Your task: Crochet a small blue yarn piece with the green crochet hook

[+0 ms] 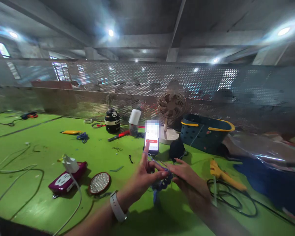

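Observation:
My left hand (147, 172), with a white watch on its wrist, pinches a piece of purple crochet work (165, 181) between thumb and fingers. Its index finger stands raised, with a strand of purple yarn (151, 158) running from it to the work. From the right, my right hand (186, 173) meets the work, its fingers closed on a thin crochet hook (164, 163) that is mostly hidden. Behind the raised finger, a phone (152, 136) with a lit screen stands propped up. A dark ball-like bundle (177, 150) lies just beyond my right hand.
On the green table (64, 144), a purple case (67, 178) and a round studded mirror-like disc (100, 183) lie left. A fan (171, 105), black jar (112, 121) and dark basket (204, 131) stand behind. A yellow glue gun (226, 175) with coiled cable lies right.

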`<action>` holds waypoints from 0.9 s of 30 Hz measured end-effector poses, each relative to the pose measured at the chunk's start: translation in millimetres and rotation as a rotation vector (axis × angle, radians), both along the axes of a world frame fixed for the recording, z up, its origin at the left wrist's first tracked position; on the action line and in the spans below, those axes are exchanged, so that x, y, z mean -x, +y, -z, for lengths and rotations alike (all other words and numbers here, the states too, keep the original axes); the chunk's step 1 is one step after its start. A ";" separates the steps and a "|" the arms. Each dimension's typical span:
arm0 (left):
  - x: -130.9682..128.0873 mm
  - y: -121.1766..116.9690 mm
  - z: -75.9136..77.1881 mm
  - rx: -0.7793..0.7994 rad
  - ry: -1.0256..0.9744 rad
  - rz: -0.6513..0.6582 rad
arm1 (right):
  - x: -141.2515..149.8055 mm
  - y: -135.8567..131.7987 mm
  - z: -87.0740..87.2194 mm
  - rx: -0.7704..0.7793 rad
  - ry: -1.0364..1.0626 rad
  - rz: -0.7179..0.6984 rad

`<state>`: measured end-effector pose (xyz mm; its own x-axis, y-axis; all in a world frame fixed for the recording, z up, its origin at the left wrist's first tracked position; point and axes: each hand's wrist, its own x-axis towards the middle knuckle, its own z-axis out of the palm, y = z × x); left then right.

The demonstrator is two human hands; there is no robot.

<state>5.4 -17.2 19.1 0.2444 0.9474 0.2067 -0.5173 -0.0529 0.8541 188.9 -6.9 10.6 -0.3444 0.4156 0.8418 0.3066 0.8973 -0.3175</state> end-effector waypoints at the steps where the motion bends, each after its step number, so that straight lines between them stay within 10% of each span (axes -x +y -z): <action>1: 0.0 0.1 0.5 0.011 -0.004 0.017 | 1.0 -1.4 0.9 0.031 0.052 -0.002; 8: -0.6 1.1 -0.9 0.107 -0.005 0.065 | 3.3 -11.4 3.8 0.420 0.336 -0.021; 19: -10.4 2.9 21.7 -0.444 0.521 -0.563 | 1.8 0.3 -0.1 -0.184 -0.075 0.197; 23: -6.3 4.0 25.7 -0.483 0.505 -0.445 | 1.3 -1.4 -2.1 -0.097 0.023 0.170; 27: 13.5 12.8 13.6 -0.261 0.376 -0.044 | -9.0 -0.8 -14.2 0.283 0.416 0.124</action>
